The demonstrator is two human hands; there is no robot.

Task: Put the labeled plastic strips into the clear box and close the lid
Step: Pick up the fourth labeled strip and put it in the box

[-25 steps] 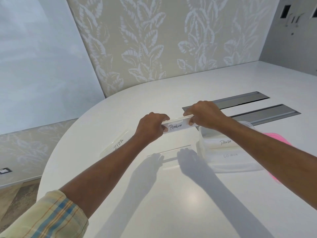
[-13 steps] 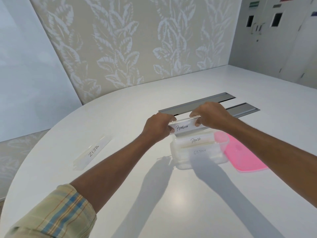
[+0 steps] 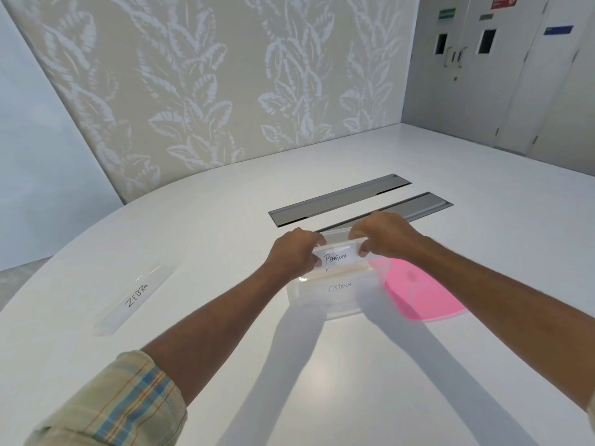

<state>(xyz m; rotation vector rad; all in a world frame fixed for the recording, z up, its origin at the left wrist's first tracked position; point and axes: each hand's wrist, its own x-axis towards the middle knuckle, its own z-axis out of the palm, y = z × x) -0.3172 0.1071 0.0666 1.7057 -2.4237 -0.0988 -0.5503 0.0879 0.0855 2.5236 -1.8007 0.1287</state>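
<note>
A clear plastic strip labelled PENGUIN (image 3: 337,257) is held flat by both ends, my left hand (image 3: 294,254) on its left end and my right hand (image 3: 381,236) on its right end. It hovers just over the open clear box (image 3: 338,304), which stands on the white table. Inside the box lies a strip marked OSTRICH (image 3: 339,287), and another strip sits mostly hidden under the one I hold. A strip labelled ZEBRA (image 3: 135,296) lies on the table far to the left. The pink lid (image 3: 421,294) lies flat to the right of the box.
Two grey metal cable hatches (image 3: 338,199) are set into the white table (image 3: 322,365) behind the box. A leaf-patterned wall panel rises past the table's far edge, and grey doors stand at the back right.
Both hands carried the PENGUIN strip rightwards and down, from left of the box to just above its opening. The ZEBRA strip stayed where it was.
</note>
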